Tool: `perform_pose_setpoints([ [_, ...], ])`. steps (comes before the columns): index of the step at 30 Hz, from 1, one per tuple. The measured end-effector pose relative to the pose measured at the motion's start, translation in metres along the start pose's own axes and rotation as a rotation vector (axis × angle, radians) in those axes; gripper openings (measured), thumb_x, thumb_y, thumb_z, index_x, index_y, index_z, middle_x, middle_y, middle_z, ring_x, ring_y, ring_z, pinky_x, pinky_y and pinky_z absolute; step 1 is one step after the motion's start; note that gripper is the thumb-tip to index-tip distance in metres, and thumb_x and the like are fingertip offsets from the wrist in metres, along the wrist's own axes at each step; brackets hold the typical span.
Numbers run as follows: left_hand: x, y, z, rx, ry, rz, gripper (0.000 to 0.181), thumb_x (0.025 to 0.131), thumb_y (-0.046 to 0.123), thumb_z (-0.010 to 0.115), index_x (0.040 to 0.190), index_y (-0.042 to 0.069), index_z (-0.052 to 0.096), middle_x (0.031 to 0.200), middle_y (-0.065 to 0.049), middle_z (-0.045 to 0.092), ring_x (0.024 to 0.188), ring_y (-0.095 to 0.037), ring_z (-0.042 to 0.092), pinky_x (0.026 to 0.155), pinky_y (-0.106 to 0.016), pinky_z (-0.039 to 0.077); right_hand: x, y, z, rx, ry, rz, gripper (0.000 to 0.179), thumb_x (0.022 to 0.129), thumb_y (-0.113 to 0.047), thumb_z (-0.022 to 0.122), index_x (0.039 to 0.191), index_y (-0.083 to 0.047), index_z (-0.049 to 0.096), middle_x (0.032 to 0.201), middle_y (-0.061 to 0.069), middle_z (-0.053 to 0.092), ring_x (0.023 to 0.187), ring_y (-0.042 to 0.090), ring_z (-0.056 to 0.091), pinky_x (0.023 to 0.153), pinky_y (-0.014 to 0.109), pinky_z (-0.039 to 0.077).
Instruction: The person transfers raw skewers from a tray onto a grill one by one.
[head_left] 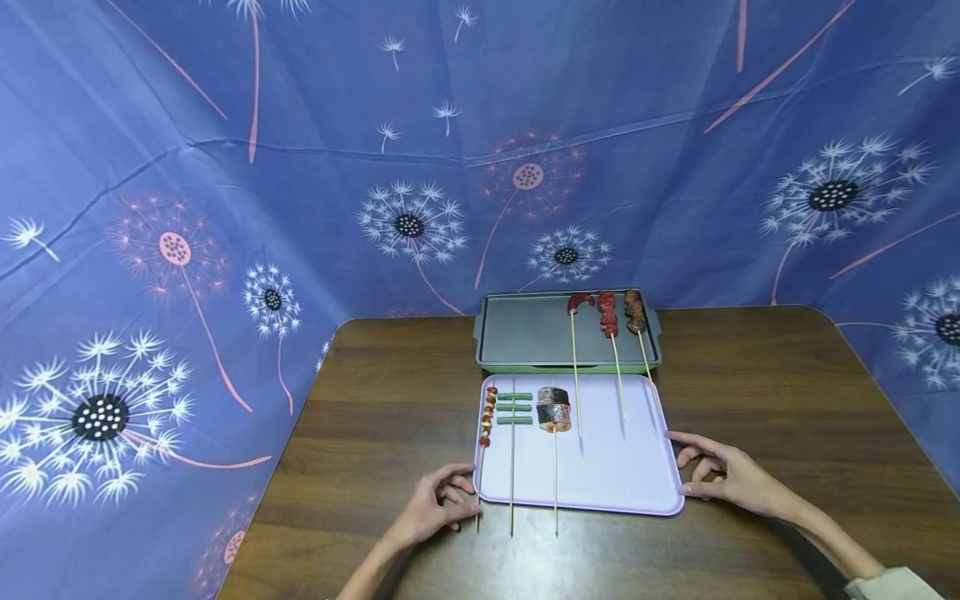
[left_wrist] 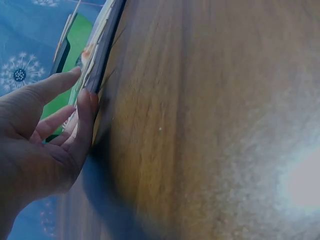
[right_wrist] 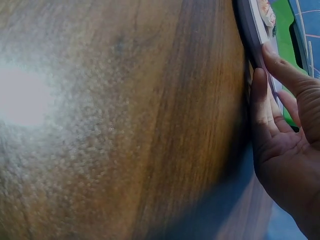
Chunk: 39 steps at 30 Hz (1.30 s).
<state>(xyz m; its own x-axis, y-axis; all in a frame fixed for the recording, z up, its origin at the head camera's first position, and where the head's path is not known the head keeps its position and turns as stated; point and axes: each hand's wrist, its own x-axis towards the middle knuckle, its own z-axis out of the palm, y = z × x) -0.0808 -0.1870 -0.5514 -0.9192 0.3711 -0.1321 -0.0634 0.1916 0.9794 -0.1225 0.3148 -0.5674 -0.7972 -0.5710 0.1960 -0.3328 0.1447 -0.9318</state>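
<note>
My left hand (head_left: 435, 508) grips the near left corner of a pale lilac tray (head_left: 615, 471). In the left wrist view its thumb lies over the tray's rim (left_wrist: 106, 47). At the right edge, near the front corner, my right hand (head_left: 723, 477) holds the same tray, thumb and fingers against the rim (right_wrist: 254, 37). On the tray's left half lie a skewer of red and yellow pieces (head_left: 487, 417), a skewer of green bean pieces (head_left: 513, 408) and a fish chunk skewer (head_left: 553, 410). Their stick ends reach past the front rim.
Behind the tray is a dark griddle (head_left: 525, 329) with a green base. A curved red skewer (head_left: 579, 302), a red meat skewer (head_left: 608, 314) and a brown skewer (head_left: 635, 311) rest on it, sticks extending over the tray. Blue dandelion-print cloth (head_left: 480, 208) hangs behind the wooden table (head_left: 397, 392).
</note>
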Motion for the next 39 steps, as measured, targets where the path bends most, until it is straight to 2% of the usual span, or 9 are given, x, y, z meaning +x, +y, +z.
perform_pose_setpoints([
  [7,-0.004,-0.001,0.003,-0.029,-0.054,0.017,0.078,0.084,-0.006,0.077,0.150,-0.014,0.036,0.105,-0.044,0.060,0.070,0.001,0.067,0.053,-0.022,0.057,-0.002,0.002,0.001,0.001,0.004,-0.013,0.070,0.085,0.010,0.074,0.147,0.011,0.041,0.106,0.005,0.062,0.076,0.003,0.068,0.058,0.024,0.057],
  [12,-0.005,0.002,0.004,-0.039,-0.059,-0.042,0.079,0.084,-0.006,0.077,0.151,-0.012,0.035,0.104,-0.042,0.064,0.067,0.000,0.068,0.050,-0.018,0.054,-0.002,0.002,0.002,-0.008,0.016,-0.009,0.070,0.085,0.010,0.075,0.146,0.012,0.042,0.104,0.008,0.062,0.075,0.004,0.067,0.058,0.024,0.057],
  [17,-0.005,0.007,0.004,-0.108,-0.040,-0.110,0.077,0.084,-0.009,0.076,0.151,-0.009,0.037,0.104,-0.037,0.069,0.070,-0.004,0.072,0.051,-0.018,0.055,-0.002,0.002,0.003,-0.013,0.024,0.002,0.069,0.085,0.009,0.075,0.145,0.014,0.042,0.103,0.010,0.061,0.073,0.005,0.067,0.058,0.025,0.057],
  [21,-0.006,0.008,0.001,-0.174,-0.038,-0.153,0.073,0.084,-0.007,0.076,0.147,-0.010,0.041,0.103,-0.030,0.073,0.072,-0.009,0.074,0.052,-0.019,0.056,-0.001,0.000,0.004,-0.016,0.028,0.021,0.068,0.085,0.008,0.075,0.144,0.014,0.042,0.103,0.011,0.061,0.073,0.005,0.066,0.059,0.025,0.057],
  [27,-0.007,0.007,-0.004,-0.289,-0.092,-0.221,0.074,0.086,-0.004,0.075,0.149,-0.013,0.037,0.104,-0.013,0.077,0.077,-0.012,0.076,0.054,-0.017,0.056,-0.002,-0.001,0.004,-0.015,0.037,0.034,0.067,0.086,0.007,0.075,0.144,0.014,0.042,0.103,0.008,0.062,0.074,0.003,0.065,0.059,0.024,0.057],
  [32,-0.009,0.002,-0.007,-0.319,-0.115,-0.234,0.076,0.088,-0.002,0.074,0.151,-0.013,0.034,0.102,0.000,0.078,0.078,-0.010,0.076,0.053,-0.014,0.053,-0.003,0.000,0.004,-0.020,0.036,0.008,0.068,0.085,0.009,0.075,0.145,0.013,0.043,0.103,0.008,0.062,0.074,0.004,0.066,0.059,0.025,0.058],
  [39,-0.013,0.000,-0.012,-0.323,-0.096,-0.216,0.077,0.089,-0.001,0.073,0.153,-0.010,0.033,0.104,0.003,0.076,0.079,-0.008,0.075,0.054,-0.013,0.052,-0.005,-0.002,0.003,-0.041,0.054,0.058,0.067,0.086,0.006,0.075,0.143,0.015,0.042,0.103,0.008,0.063,0.074,0.004,0.065,0.059,0.024,0.057],
])
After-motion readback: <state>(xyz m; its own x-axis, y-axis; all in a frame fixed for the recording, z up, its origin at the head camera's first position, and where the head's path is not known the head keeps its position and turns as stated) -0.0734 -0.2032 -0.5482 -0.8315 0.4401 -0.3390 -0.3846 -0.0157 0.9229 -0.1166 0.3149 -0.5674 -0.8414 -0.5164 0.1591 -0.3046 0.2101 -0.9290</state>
